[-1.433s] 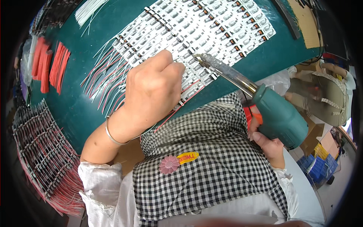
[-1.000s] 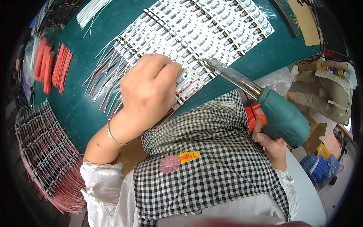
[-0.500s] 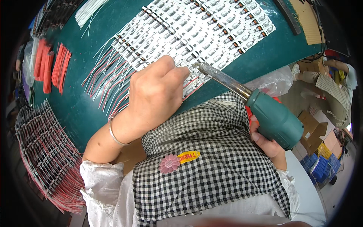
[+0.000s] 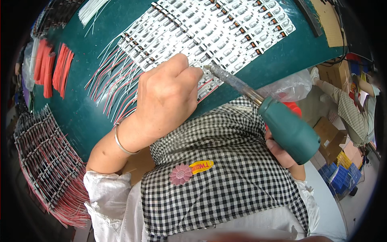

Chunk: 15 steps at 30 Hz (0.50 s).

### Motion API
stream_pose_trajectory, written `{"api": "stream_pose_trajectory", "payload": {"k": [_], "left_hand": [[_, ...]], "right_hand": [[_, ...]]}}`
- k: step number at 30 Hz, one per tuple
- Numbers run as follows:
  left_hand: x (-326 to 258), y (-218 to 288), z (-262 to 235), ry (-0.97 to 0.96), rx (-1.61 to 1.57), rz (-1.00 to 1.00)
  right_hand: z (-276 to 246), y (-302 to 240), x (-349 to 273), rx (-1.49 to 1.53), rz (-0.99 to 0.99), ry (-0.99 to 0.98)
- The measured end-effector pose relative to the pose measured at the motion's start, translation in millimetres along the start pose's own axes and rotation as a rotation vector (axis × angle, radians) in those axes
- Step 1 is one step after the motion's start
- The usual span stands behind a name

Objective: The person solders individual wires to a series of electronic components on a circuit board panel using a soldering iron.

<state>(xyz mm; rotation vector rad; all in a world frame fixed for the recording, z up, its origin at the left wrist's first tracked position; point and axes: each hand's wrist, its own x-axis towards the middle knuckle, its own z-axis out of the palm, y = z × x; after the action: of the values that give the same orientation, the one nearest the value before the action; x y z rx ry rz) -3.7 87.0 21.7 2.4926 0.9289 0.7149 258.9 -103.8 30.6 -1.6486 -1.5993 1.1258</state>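
Note:
My right hand [image 4: 280, 154] is wrapped round the green handle of a soldering iron [image 4: 288, 131], partly hidden behind it. The dark, crusted metal tip points up and left over the lower edge of a panel of white circuit boards [image 4: 225, 36], close to my left fingers. Closed in a pinch, my left hand [image 4: 167, 90] rests over the same edge, back of the hand upward. Whatever its fingertips hold is hidden. Red and white wires [image 4: 117, 82] fan out from the panel's lower left side, and a few run beside my left hand along its edge.
Bundles of red wires [image 4: 63, 70] and white wires [image 4: 92, 11] lie on the green table [image 4: 76, 117]. A stack of wired boards [image 4: 46, 161] is at the left. A dark bar [image 4: 308, 18] lies at the far right. Beyond the table are a plastic bag [image 4: 288, 86], blue baskets [image 4: 340, 177] and another person [image 4: 356, 109].
The soldering iron has shifted slightly left, its handle a little lower. My left hand stays closed at nearly the same place on the panel's edge.

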Motion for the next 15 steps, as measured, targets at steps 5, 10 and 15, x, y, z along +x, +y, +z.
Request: {"api": "stream_pose_trajectory", "payload": {"k": [5, 10, 15], "left_hand": [[0.9, 1.3, 0.8, -0.010, 0.005, -0.010], [0.7, 2.3, -0.2, -0.004, 0.007, -0.038], [1.8, -3.4, 3.6, 0.084, 0.068, 0.078]], "right_hand": [[-2.4, -16.5, -4.2, 0.091, 0.152, 0.043], [-5.0, -16.0, -4.6, 0.170, 0.165, 0.052], [-4.9, -15.1, -10.7, 0.274, 0.196, 0.099]]}}
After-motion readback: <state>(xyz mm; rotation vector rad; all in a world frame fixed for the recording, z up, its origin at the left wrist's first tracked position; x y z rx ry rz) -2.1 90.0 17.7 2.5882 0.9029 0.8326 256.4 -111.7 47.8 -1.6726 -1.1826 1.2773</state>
